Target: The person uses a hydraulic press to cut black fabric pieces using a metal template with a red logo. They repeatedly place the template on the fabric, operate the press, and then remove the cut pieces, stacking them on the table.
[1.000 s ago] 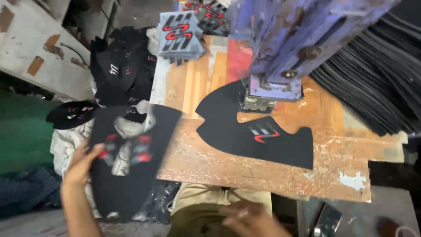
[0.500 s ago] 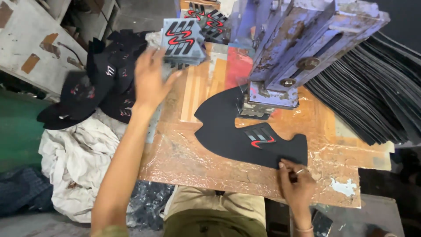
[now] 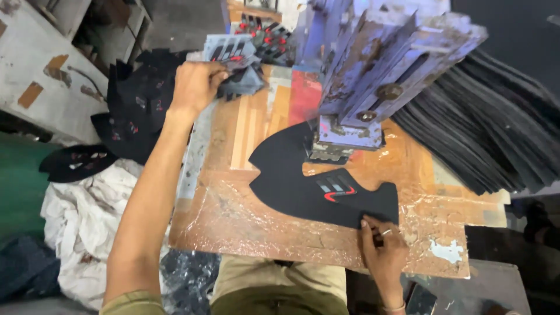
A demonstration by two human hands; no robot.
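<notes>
Head view: our left hand grips the grey sheet stack; our right hand pinches the black cutout flat on the tabletop.

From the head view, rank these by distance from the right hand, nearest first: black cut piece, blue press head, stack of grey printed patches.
1. black cut piece: touched by the right hand at its lower edge.
2. blue press head: centre, above the piece.
3. stack of grey printed patches: far top left.
</notes>
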